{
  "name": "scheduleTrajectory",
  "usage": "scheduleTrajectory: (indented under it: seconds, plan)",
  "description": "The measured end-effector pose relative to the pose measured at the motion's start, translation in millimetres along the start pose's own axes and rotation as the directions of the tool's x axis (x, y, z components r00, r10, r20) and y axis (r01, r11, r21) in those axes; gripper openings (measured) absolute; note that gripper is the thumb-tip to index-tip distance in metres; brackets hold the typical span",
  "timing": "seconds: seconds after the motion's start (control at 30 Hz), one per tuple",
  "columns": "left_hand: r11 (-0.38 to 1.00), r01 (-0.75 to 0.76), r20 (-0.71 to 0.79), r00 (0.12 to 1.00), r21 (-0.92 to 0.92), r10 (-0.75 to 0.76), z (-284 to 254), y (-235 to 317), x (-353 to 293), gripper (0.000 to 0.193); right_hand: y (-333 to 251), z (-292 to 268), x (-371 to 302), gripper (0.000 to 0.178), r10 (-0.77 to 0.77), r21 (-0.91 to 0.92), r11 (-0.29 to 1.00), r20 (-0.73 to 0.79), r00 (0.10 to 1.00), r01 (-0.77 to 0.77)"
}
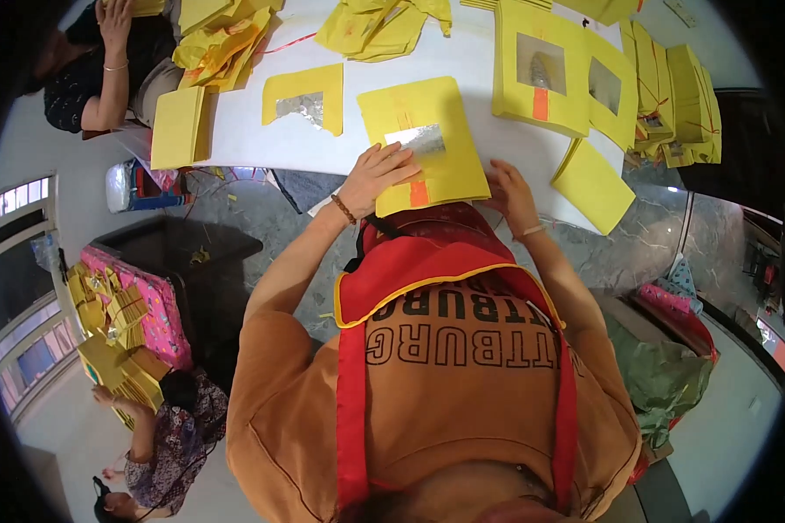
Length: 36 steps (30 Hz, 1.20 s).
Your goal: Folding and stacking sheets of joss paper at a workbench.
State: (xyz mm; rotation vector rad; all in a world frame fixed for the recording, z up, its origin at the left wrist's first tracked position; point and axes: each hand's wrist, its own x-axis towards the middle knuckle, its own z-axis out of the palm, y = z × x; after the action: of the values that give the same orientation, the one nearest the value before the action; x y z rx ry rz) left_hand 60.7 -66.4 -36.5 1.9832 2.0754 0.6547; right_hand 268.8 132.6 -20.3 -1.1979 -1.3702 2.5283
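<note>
In front of me, at the table's near edge, lies a yellow paper sheet or thin stack (458, 170) with a silver foil patch and a small orange mark. My left hand (378, 180) rests flat on its left side, fingers stretched out over part of the foil. Beside its right edge is my right hand (513, 199), fingers loosely bent and apart; whether the fingertips touch the edge I cannot tell. Left of it lies a torn yellow sheet (275, 94) with ragged foil. To the right stands a thick stack of yellow paper (515, 74), also foil-patched.
The white table (235, 131) also bears crumpled yellow paper (384, 30), a plain yellow stack (176, 131) and a folded piece (595, 187) at the right edge. Tied bundles (693, 105) stand far right. Two other people work at the left, one beside a pink-covered surface (153, 292).
</note>
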Motion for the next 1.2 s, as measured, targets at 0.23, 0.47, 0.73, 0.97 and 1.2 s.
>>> scheduleTrajectory:
  seconds: [0.23,0.47,0.73,0.97,1.2]
  plan:
    - [0.956,-0.164,0.069,0.986,0.242,0.151,-5.0,-1.0,5.7,0.041,-27.6,32.9,67.9,0.044,-0.054,-0.09,0.994,0.04,0.998,0.058]
    - [0.92,-0.117,0.03,0.993,0.374,0.114,-19.4,-12.4,21.3,0.043,-15.4,35.6,102.7,0.037,-0.422,-0.394,0.834,-0.006,0.906,0.386]
    - [0.923,-0.235,0.104,0.972,0.306,0.213,-27.0,-44.2,34.1,0.042,-38.8,42.9,82.0,0.043,-0.339,-0.584,0.79,-0.165,0.926,0.186]
    - [0.922,-0.29,0.173,0.953,0.258,0.251,-31.0,-53.4,42.2,0.047,-27.6,60.5,62.8,0.054,-0.558,-0.866,-0.407,0.488,0.671,0.291]
    - [0.925,-0.276,0.169,0.957,0.263,0.237,-31.2,-53.7,38.4,0.049,-13.3,57.5,74.3,0.053,-0.48,-0.865,-0.369,0.491,0.727,0.341]
